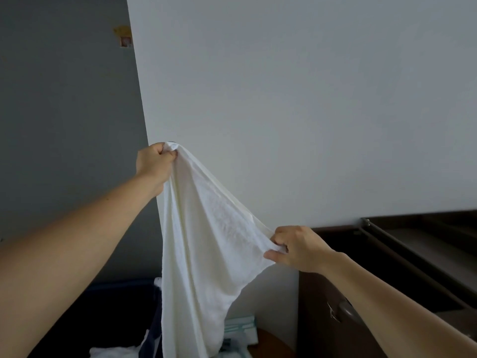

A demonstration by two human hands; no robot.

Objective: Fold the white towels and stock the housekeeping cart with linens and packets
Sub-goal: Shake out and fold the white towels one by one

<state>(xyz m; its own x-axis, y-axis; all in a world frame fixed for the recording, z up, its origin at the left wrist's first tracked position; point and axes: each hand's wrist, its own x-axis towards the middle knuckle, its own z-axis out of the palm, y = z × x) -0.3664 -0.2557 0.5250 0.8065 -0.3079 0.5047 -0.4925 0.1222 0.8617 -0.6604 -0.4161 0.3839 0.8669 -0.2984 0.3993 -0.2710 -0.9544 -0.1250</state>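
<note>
Both bare arms reach up and forward, holding 1 white towel [206,241] in the air in front of a white wall [309,99]. The left hand [154,161] is the higher one, its fingers curled into a fist around a bunched corner at the very top of the towel. The right hand [294,248] is lower and to the right, and pinches the towel's edge between thumb and curled fingers. Between the 2 hands the upper hem runs taut on a downward slant, and the cloth falls from it in long loose folds, unfolded, its bottom end running out of view at the lower edge.

To the left of the white wall a grey wall [64,99] is set further back, with a small yellowish patch [124,34] high up. Below the left arm is a dark blue fabric bin [124,306], with crumpled white linen [113,352] at its foot. Just right of the hanging towel lie pale packets [238,328] with teal stripes, beside a rounded brown surface [271,344]. Under the right arm stands a dark brown cabinet [317,319] with a metal handle [340,312] on its front, and a dark rail [402,257] runs along its top. The towel touches none of these as far as can be seen
</note>
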